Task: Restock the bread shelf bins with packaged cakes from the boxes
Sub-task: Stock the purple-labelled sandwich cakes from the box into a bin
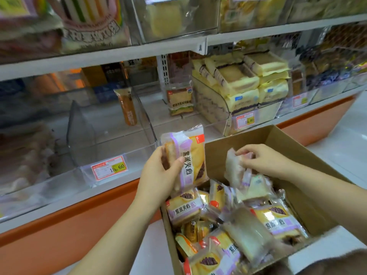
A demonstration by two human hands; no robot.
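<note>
The cardboard box (282, 144) sits low at five o'clock, open-topped and heaped with packaged cakes (185, 208) in yellow and purple wrappers. The left hand (158, 175) has its fingers and thumb wrapped round one upright cake pack (193, 153), lifted clear of the heap just above the box's ten o'clock corner, in front of the shelf edge. The right hand (266, 161) hovers over the box toward one o'clock, its fingertips pinching the top of a clear-wrapped pack (234, 169) whose lower end reaches down among the others. On the shelf at ten o'clock stands a clear bin (111, 139) with a price tag (109, 167) reading 15.60. Up at one o'clock, another bin (214, 108) is stacked with pale yellow packs (248, 84)
</note>
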